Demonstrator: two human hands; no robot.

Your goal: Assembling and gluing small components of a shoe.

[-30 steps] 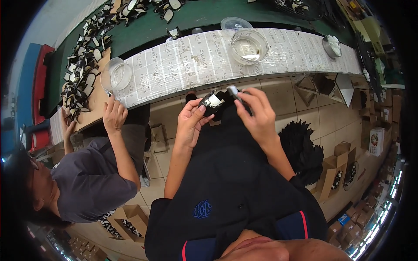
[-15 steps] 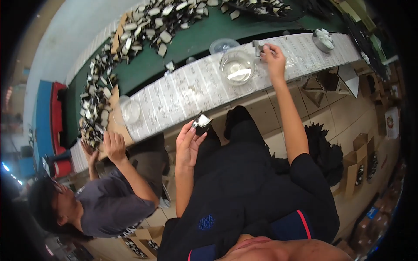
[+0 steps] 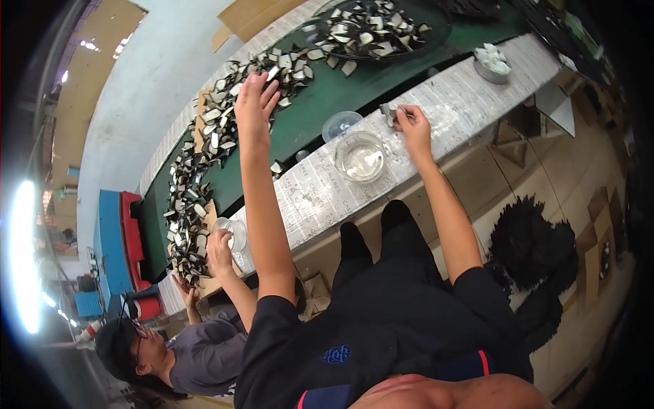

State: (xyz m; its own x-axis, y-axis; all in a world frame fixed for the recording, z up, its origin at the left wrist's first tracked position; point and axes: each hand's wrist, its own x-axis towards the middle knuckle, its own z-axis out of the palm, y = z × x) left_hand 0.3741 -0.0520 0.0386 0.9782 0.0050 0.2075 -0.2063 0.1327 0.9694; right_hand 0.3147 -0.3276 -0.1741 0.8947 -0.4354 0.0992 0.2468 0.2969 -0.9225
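Note:
My left hand [image 3: 256, 109] reaches far over the green work surface with its fingers stretched apart, above a long pile of small black pieces with white faces [image 3: 221, 119]. No piece shows plainly in its grip. In my right hand [image 3: 413, 126], thumb and fingers pinch a small grey object [image 3: 389, 114] whose kind I cannot make out, low over the paper-covered ledge [image 3: 453, 102]. Beside it on the ledge stands a clear round bowl [image 3: 361, 158] with a little clear liquid or glare inside. A shallow clear dish [image 3: 340, 126] lies just behind the bowl.
A round tin [image 3: 492, 65] with white wads stands at the ledge's right. More pieces fill a large black tray [image 3: 378, 31] at the back. On the left, a co-worker [image 3: 204, 351] has both hands by the pile and a clear tub [image 3: 231, 233]. Black scraps [image 3: 535, 242] lie on the floor.
My left hand no longer holds the black-and-white piece near my lap; it has moved up and forward over the pile. My right hand still pinches the grey object. The view has shifted.

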